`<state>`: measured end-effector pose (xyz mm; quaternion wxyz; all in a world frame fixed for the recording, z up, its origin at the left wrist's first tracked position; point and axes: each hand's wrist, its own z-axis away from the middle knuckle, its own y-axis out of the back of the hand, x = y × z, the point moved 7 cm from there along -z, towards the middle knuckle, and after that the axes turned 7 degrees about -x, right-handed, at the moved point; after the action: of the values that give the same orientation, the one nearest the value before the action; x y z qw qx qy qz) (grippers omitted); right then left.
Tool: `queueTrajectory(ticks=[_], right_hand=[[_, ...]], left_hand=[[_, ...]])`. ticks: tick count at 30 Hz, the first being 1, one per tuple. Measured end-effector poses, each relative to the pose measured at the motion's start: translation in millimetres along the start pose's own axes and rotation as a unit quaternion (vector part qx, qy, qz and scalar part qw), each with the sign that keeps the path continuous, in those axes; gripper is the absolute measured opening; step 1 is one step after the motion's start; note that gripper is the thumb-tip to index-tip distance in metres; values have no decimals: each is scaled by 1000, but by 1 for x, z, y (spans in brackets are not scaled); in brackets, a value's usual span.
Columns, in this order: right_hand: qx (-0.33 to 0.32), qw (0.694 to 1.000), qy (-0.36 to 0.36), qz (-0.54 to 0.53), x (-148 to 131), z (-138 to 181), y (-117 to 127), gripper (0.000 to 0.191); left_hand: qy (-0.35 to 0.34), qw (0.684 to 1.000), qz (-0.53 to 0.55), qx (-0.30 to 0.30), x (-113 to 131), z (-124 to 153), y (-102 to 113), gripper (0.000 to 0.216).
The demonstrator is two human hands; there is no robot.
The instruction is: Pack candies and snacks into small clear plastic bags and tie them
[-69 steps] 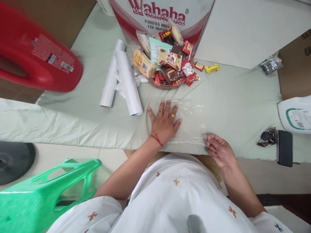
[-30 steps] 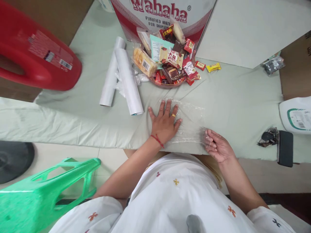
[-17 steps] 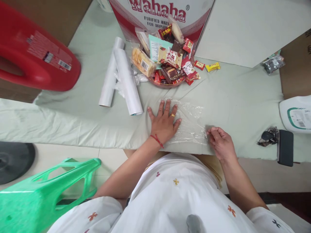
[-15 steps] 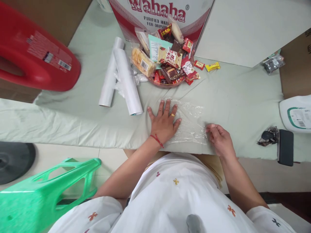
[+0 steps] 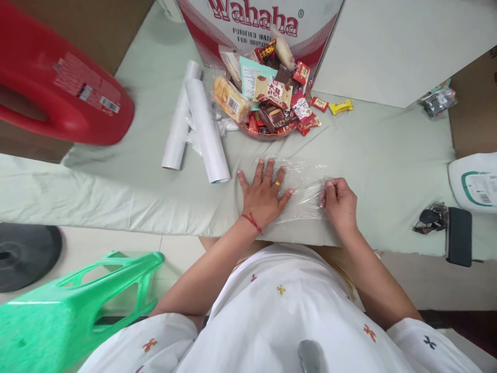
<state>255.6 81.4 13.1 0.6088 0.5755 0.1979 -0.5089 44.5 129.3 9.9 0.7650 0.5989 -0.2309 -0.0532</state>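
A sheet of clear plastic film lies on the cloth-covered table in front of me, creased toward its right edge. My left hand rests flat on the film's left part, fingers spread, with a ring on one finger and a red string at the wrist. At the right edge, my right hand pinches the film between thumb and fingers and pulls it into folds. Beyond the film stands a basket heaped with wrapped snacks and sweets. Two white rolls lie crossed to the left of it.
A red jug stands at the left, a Wahaba carton at the back. Two loose sweets, one yellow, lie right of the basket. Keys, a black phone and a white bottle are at the right. A green stool is below left.
My right hand has moved left and slightly away from me, drawing the film's right edge into creases. My left hand stays flat in place. The view has shifted slightly.
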Motion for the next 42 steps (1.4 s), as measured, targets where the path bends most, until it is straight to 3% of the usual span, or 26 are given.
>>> queueTrajectory(ticks=[3,10,13,16,18,22,24,29,35,42], right_hand=[[7,998,7,68,3,2,5,30],[10,996,6,85,27,-2,38,38],[78,978,76,178,18,0,49,32],[168,943,162,237,-5,22,52,29],[114,940,223,233,-18,41,35,26],[-161,908,323,214,-27,80,-30,23],[-216,889,333,230,-23,88,-52,25],[-242,889,300,246,-14,81,-73,25],[-230,918,227,229,3,87,-72,23],[-212,891,304,261,-6,90,-74,26]], left_hand=[[3,1000,3,-3,-4,-1,1,60],[-55,998,-5,-31,-12,-2,-1,58],[-55,998,-14,-34,-11,-2,-3,63],[-50,998,-21,-30,-9,-3,-3,66],[-51,998,-23,-28,-8,-3,-3,65],[-44,998,-22,-28,-9,-2,-2,64],[-47,998,-23,-24,-9,-1,-2,63],[-54,998,-25,-18,-9,-1,-2,63],[-52,998,-24,-19,-10,-1,-3,63],[-55,998,-24,-13,-9,0,-2,63]])
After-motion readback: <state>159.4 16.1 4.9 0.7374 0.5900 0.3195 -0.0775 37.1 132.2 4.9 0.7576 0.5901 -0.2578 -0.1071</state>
